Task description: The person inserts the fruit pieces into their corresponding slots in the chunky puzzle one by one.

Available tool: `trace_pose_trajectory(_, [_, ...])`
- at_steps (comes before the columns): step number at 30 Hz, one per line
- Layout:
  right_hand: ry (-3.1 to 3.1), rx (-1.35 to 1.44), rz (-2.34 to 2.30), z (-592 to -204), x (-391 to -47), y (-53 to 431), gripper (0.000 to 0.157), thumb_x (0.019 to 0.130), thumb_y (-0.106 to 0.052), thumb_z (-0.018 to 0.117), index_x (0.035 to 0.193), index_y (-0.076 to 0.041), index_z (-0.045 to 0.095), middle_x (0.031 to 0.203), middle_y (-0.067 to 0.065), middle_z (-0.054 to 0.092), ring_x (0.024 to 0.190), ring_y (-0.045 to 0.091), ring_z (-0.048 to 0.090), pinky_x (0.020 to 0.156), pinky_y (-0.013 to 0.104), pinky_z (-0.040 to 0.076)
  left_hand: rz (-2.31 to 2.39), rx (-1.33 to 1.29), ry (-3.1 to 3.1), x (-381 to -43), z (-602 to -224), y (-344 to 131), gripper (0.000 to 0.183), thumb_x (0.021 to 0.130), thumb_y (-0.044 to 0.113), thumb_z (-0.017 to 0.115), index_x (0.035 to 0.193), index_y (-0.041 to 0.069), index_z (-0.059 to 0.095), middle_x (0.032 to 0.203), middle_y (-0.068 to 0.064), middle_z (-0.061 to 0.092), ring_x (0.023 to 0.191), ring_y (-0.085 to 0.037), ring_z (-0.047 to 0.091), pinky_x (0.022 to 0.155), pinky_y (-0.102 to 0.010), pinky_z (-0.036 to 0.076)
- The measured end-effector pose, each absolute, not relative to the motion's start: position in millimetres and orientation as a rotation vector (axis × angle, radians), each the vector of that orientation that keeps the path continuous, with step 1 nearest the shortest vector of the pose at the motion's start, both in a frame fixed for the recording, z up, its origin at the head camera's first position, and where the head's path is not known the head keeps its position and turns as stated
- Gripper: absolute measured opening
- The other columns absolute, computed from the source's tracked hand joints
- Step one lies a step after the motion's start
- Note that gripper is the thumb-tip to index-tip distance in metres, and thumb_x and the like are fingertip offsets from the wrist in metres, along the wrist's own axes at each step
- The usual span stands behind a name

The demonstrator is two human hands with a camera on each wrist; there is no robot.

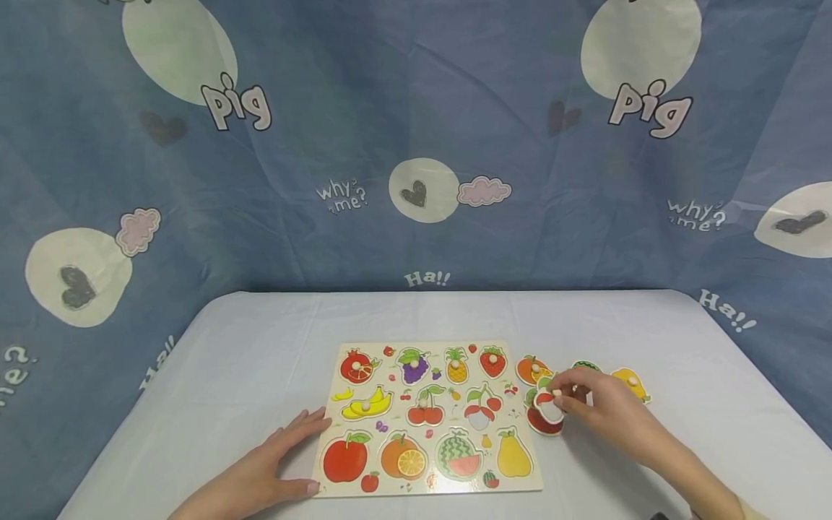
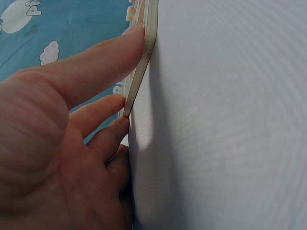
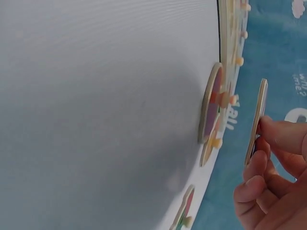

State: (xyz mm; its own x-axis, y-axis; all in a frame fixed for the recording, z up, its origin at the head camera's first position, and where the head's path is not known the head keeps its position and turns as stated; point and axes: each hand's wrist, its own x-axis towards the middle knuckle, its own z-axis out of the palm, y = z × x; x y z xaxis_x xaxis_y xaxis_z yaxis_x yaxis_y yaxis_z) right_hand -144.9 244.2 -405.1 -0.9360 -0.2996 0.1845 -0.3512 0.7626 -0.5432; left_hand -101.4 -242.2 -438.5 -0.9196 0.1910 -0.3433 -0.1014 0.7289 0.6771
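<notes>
Bracing left hand [image 1: 263,462] against the left edge of puzzle board [image 1: 526,485], with thumb spread from fingers; likely steadying it on the worktop [image 1: 273,361]. Pinching lychee piece [image 1: 549,412] with right hand [image 1: 603,403], apparently by its knob [image 1: 557,393]; holding it clear of the worktop over the apple piece [image 1: 543,426], just past the board's right edge.

Reading current step as picking up the lychee piece for fitting. Judging next move as calling for a short leftward shift of right hand, turning to match the lychee recess [image 1: 479,417], lowering flat, releasing. Probably needing a firm left hand too, against board slip.

Counting, near to far: two hands, one board, eleven recesses. Finding four unfilled in the near row, between the hands: apple recess [image 1: 344,461], orange recess [image 1: 393,455], watermelon recess [image 1: 455,455], pear recess [image 1: 513,458]. Middle row, left of right hand: seeing one unfilled, the lychee recess, plus two seated, banana piece [image 1: 370,408] and cherry piece [image 1: 425,415]. Far row, beyond both hands: seeing four seated, pomegranate piece [image 1: 354,370], grape piece [image 1: 414,368], pineapple piece [image 1: 457,371], strawberry piece [image 1: 492,364]. Around right hand, counting four loose: apple piece under the held one, pear piece [image 1: 627,377] to the right, orange piece [image 1: 529,370] and watermelon piece [image 1: 587,365] beyond, the last partly hidden. Not ruling out more behind the hand. Farthest off: seeing one blue curtain [image 1: 364,245].
</notes>
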Motion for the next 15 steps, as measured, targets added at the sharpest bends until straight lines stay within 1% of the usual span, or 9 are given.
trace_pose_trajectory(3, [-2.889,0.549,0.911,-403.1,-146.5,240.4,0.017,0.086,-0.012,0.077,0.098,-0.022,0.071,0.085,-0.017,0.062,0.077,0.006,0.054,0.064,0.023,0.048,1.021,0.062,2.542,-101.6,-438.9,-242.2,0.092,0.066,0.042,0.087,0.147,0.031,0.045,0.159,-0.008,0.03,0.143,-0.039,0.025,0.101,-0.074,0.027])
trace_pose_trajectory(10, [-2.928,0.563,0.893,-398.3,-148.2,233.2,0.015,0.087,-0.016,0.076,0.098,-0.025,0.069,0.081,-0.016,0.059,0.075,0.007,0.053,0.061,0.023,0.047,1.008,0.052,2.545,-103.1,-439.8,-242.1,0.092,0.065,0.042,0.087,0.147,0.032,0.046,0.159,-0.007,0.03,0.144,-0.04,0.023,0.102,-0.076,0.021])
trace_pose_trajectory(15, [-2.934,0.617,0.889,-397.5,-150.1,227.9,0.016,0.087,-0.016,0.076,0.098,-0.024,0.07,0.08,-0.017,0.059,0.074,0.006,0.053,0.062,0.023,0.048,1.008,0.065,2.548,-102.9,-439.8,-242.2,0.093,0.064,0.045,0.087,0.147,0.032,0.045,0.159,-0.007,0.031,0.143,-0.039,0.024,0.101,-0.076,0.022])
